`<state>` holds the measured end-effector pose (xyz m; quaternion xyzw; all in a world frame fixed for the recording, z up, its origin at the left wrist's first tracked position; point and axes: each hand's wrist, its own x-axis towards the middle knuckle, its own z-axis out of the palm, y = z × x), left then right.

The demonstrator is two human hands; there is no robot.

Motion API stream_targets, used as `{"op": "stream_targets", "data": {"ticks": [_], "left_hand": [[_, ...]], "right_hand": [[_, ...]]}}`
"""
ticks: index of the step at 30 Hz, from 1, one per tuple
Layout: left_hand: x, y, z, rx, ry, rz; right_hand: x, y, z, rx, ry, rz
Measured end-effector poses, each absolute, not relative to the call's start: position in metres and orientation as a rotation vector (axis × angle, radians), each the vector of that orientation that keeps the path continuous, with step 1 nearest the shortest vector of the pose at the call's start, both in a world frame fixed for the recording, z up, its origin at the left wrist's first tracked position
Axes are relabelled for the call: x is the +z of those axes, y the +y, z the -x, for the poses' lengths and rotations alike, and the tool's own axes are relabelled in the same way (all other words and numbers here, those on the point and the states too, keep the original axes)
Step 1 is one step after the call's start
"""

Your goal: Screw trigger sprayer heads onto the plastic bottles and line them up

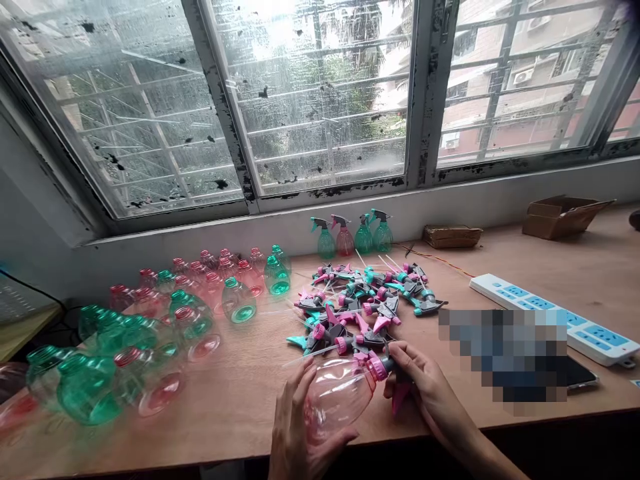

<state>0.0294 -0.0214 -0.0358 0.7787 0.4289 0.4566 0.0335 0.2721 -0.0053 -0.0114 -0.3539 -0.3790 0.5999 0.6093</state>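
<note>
A clear pink spray bottle [340, 393] lies tilted on its side above the table's front edge, its neck towards the right. My left hand [300, 420] is wrapped round the bottle's body from the left and below. At the neck, my right hand [425, 383] grips a grey and pink trigger sprayer head [384, 365], whose pink collar sits at the bottle's mouth. Whether the collar is threaded on cannot be seen. Just beyond both hands spreads a heap of loose trigger sprayer heads [360, 300] in pink, teal and grey, some with thin clear tubes.
Several open pink and green bottles [240, 303] stand on the left. Bottles with sprayers fitted [345, 239] line the window wall. A white power strip [550, 317], a dark phone-like object [580, 373] partly blurred out, and cardboard boxes [563, 219] are on the right.
</note>
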Motion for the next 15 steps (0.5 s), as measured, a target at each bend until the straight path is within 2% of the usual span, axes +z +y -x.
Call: {"op": "stream_targets", "data": {"ticks": [8,10,15], "left_hand": [[-0.019,-0.008,-0.029,1.254,1.504,-2.694],[-0.001,0.001,-0.033,1.14,1.522,-2.767],[0.069,0.029,-0.054,0.742,1.212,-2.974]], "right_hand": [[0.001,-0.021,-0.273,1.314,-1.058,0.826],[0.005,-0.025,-0.272,1.28,-1.13,0.833],[-0.006,-0.025,-0.276,1.165,-1.063,0.734]]}}
